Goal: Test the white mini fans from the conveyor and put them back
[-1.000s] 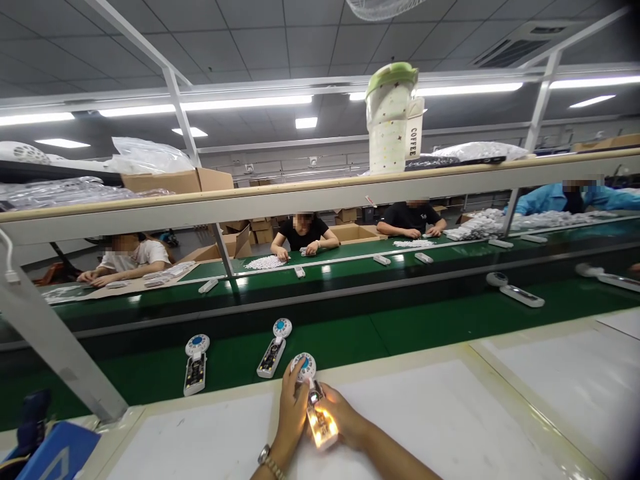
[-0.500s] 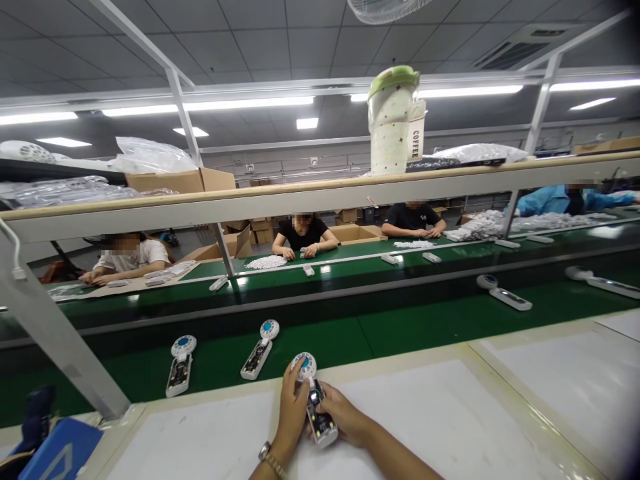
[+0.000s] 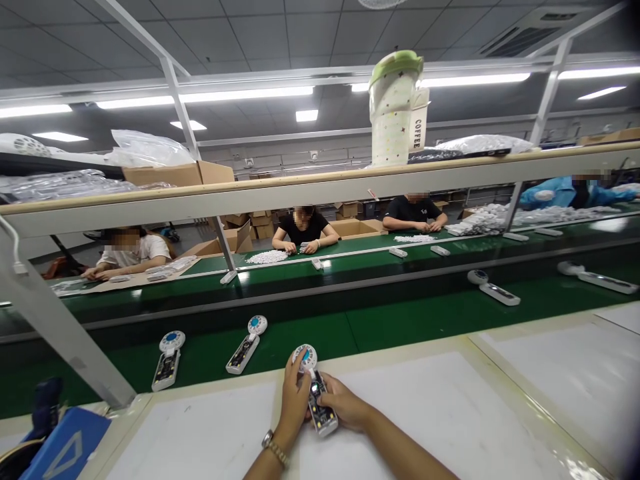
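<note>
A white handheld device (image 3: 324, 419) with a round blue-centred head and an exposed dark circuit board is held over the front edge of the white worktop (image 3: 430, 407). My left hand (image 3: 295, 393) is closed around its upper part, fingers on the round head. Gripping the body from the right side, my right hand (image 3: 345, 402) has its thumb on the circuit board, where a small light glows. Two similar open devices lie on the green belt (image 3: 300, 327) to the left, one (image 3: 243, 353) nearer and one (image 3: 167, 369) farther left.
More devices (image 3: 500, 293) lie on the belt at the right. A shelf (image 3: 300, 192) crosses above, bearing a green-lidded cup (image 3: 393, 113). Several people sit beyond the far belt, by piles of white parts (image 3: 269, 257). A blue box (image 3: 70, 443) stands at lower left.
Devices on the near belt have shifted left, while small pieces on the far belt have shifted right. Both hands keep hold of the device, with little movement.
</note>
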`<state>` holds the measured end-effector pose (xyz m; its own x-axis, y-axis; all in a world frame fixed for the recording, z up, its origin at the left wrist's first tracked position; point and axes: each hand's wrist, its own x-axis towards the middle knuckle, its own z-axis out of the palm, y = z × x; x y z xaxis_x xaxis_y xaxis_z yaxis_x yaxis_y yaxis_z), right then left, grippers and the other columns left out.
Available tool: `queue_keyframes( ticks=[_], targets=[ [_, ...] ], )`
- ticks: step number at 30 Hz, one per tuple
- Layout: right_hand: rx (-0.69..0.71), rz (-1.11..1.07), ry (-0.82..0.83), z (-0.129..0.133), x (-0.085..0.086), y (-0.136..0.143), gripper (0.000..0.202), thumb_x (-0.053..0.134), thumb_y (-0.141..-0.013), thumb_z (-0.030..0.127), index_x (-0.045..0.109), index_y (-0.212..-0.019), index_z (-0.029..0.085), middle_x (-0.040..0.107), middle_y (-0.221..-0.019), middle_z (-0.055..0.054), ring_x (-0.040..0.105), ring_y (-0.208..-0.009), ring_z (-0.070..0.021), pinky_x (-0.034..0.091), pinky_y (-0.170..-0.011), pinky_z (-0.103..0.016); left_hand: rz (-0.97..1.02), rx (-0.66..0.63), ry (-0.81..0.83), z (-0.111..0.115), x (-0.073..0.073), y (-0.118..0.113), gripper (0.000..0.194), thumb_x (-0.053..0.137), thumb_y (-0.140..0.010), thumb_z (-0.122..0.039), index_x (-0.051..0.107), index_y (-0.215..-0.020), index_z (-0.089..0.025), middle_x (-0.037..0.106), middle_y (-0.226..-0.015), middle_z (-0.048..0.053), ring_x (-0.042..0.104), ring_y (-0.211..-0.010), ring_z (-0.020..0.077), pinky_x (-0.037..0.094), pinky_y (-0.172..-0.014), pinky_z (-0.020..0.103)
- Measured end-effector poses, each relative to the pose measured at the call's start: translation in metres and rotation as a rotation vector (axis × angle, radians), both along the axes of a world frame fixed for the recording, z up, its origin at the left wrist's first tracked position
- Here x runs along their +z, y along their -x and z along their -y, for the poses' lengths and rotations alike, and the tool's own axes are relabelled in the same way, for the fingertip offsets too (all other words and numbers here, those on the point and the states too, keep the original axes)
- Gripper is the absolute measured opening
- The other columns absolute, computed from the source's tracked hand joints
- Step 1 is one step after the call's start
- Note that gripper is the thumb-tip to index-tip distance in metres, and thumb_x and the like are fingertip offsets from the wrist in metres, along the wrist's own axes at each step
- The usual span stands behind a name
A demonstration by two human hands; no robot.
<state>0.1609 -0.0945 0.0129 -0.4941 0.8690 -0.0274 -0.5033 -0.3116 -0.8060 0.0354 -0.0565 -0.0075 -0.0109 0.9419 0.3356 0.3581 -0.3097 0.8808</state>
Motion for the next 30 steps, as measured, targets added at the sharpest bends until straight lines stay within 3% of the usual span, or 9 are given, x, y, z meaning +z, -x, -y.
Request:
queue_keyframes(
  ticks=[24,30],
  targets=[
    [0.002,0.027,-0.001,0.004,0.006,-0.001,0.055,0.055,-0.055,0.012,0.043,-0.109,0.017,0.063,-0.077,-0.001,0.064,-0.063,-0.0179,0.049,-0.063,-0.034,-0.015,-0.021,-0.004,0.001,-0.001,0.001,0.045,0.04,-0.081,-0.022,0.047,-0.125,-0.022,0.033,-0.139,0.008,0.032,-0.127,0.0226,0.027,-0.105,0.04],
    [-0.034,-0.061,-0.004,0.002,-0.004,0.001,0.065,0.06,-0.062,0.018,0.036,-0.122,0.02,0.065,-0.084,-0.003,0.064,-0.059,-0.0173,0.049,-0.059,-0.031,-0.014,-0.014,0.02,0.001,-0.001,0.001,0.043,0.038,-0.084,-0.025,0.047,-0.126,-0.021,0.033,-0.14,0.008,0.03,-0.129,0.0222,0.026,-0.106,0.039]
  ],
)
